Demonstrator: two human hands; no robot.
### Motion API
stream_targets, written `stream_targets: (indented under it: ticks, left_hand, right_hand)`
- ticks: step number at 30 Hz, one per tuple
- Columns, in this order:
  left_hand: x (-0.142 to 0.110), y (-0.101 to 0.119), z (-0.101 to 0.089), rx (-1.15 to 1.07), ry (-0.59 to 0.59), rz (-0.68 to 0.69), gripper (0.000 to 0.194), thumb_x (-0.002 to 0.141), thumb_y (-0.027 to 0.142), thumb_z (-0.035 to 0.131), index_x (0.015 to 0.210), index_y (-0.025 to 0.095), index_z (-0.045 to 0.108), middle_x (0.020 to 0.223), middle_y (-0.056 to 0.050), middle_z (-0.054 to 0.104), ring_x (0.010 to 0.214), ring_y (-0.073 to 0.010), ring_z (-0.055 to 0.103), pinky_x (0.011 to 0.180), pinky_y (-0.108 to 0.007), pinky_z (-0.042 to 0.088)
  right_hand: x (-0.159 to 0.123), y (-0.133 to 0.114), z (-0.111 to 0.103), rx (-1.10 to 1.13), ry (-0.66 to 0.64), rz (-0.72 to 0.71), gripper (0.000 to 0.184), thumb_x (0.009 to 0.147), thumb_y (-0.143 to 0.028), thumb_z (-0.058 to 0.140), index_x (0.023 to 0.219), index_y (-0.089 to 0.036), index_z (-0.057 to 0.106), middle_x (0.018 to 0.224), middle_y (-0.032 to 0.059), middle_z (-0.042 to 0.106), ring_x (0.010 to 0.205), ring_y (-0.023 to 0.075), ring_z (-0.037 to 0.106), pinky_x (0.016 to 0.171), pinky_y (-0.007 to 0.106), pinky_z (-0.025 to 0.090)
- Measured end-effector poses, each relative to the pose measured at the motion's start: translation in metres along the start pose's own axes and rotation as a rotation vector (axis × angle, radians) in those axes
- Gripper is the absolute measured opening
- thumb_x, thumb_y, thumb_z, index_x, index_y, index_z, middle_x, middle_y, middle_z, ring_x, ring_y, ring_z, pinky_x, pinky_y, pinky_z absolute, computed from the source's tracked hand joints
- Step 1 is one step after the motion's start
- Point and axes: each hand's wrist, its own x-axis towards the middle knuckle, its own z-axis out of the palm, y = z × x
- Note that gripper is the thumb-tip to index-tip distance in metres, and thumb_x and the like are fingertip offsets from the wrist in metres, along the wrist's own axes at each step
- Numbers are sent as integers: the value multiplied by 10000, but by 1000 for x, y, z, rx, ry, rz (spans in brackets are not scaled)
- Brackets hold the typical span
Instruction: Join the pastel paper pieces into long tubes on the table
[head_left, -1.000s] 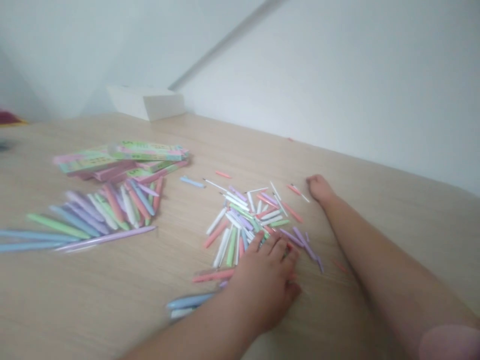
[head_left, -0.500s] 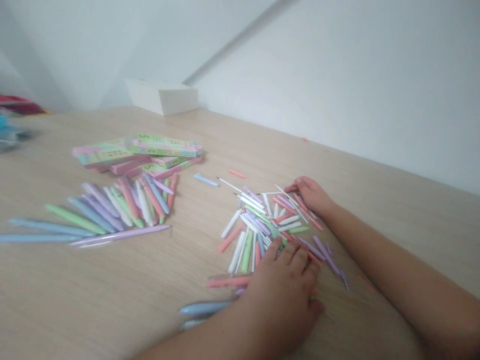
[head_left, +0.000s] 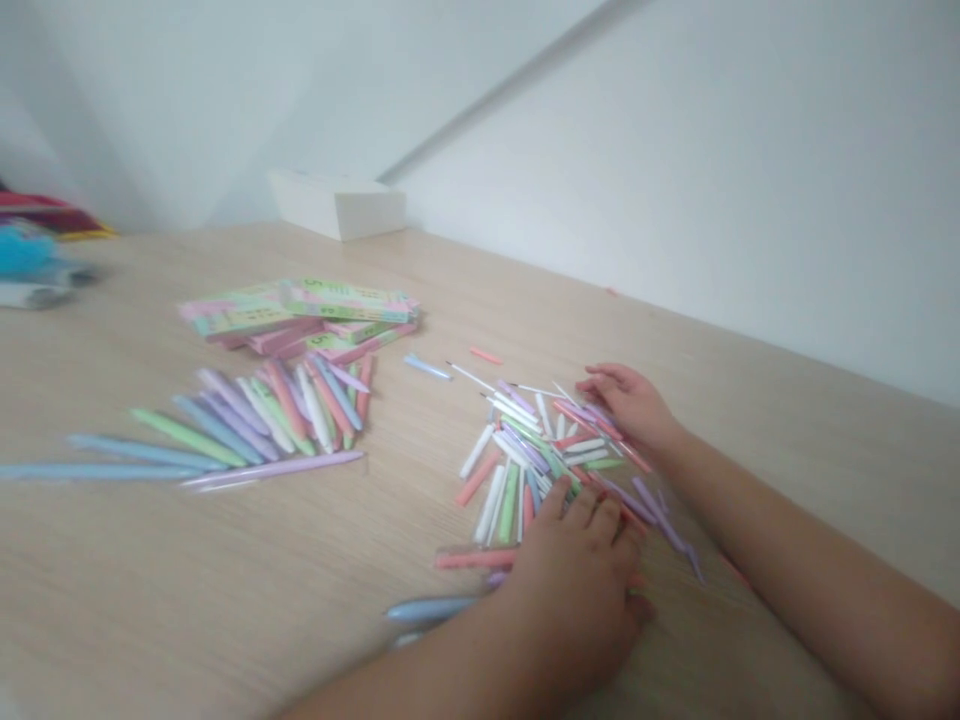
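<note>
Sliding inward since the earlier frame, my right hand [head_left: 630,405] now rests on the far edge of a loose heap of pastel pen barrels [head_left: 525,465], its fingers curled; I cannot tell whether they hold anything. My left hand [head_left: 574,590] lies spread wide over the near edge. Barrels point every way. Across the wooden desk [head_left: 187,600], a fan of pens [head_left: 270,420] runs lengthwise beside a stack of green-and-pink pen boxes [head_left: 300,310], their print too small to read.
</note>
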Motion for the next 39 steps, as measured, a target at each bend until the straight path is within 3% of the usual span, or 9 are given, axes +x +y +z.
stream_targets:
  ticks: [2, 6, 10, 16, 30, 35, 39]
  left_hand:
    - [0, 0, 2, -3, 6, 4, 569, 1001, 446, 396, 1492, 164, 459, 1535, -144, 484, 1472, -328, 365, 1235, -586, 214]
    - [1, -1, 3, 0, 35, 6, 553, 1004, 423, 378, 1482, 158, 465, 1525, -145, 493, 1464, -333, 372, 1221, -597, 232]
    - [1, -1, 2, 8, 28, 13, 547, 1009, 406, 363, 1483, 157, 470, 1521, -147, 498, 1459, -346, 379, 1206, -603, 253]
    - [1, -1, 2, 15, 36, 11, 559, 1009, 426, 359, 1492, 166, 468, 1532, -145, 489, 1460, -358, 378, 1207, -605, 247]
    - [0, -1, 2, 16, 21, 12, 564, 999, 424, 379, 1492, 163, 464, 1522, -134, 498, 1448, -338, 388, 1223, -604, 220]
    - [0, 0, 0, 8, 12, 8, 572, 999, 426, 377, 1499, 159, 457, 1532, -131, 485, 1462, -338, 364, 1229, -590, 209]
    - [1, 0, -1, 7, -1, 6, 578, 1002, 423, 364, 1502, 149, 457, 1541, -140, 471, 1467, -342, 354, 1232, -593, 192]
  right_hand:
    - [5, -6, -5, -130, -72, -51, 446, 985, -489, 438, 1291, -210, 605, 1039, 107, 772, 810, 224, 728, 809, 414, 589]
    - [17, -24, -9, -389, -289, -198, 293, 926, -351, 547, 1068, -218, 767, 1106, 82, 770, 1032, 251, 685, 957, 375, 495]
    - [25, -39, -8, -594, -447, -263, 290, 935, -324, 528, 971, -205, 790, 998, 81, 782, 931, 240, 687, 836, 318, 480]
    - [30, -50, -7, -803, -543, -278, 319, 964, -331, 497, 1021, -186, 776, 1006, 83, 784, 903, 218, 694, 771, 272, 449]
    - [37, -68, 20, -1151, -536, -225, 288, 843, -325, 658, 1002, -115, 774, 1026, 231, 755, 952, 319, 705, 781, 338, 469]
    - [38, -73, 23, -1147, -488, -184, 286, 835, -279, 642, 1070, -177, 770, 1076, 178, 763, 951, 299, 704, 767, 331, 466]
    - [35, -74, 20, -1113, -458, -170, 257, 901, -267, 537, 1000, -208, 766, 1006, 130, 777, 905, 264, 703, 728, 310, 445]
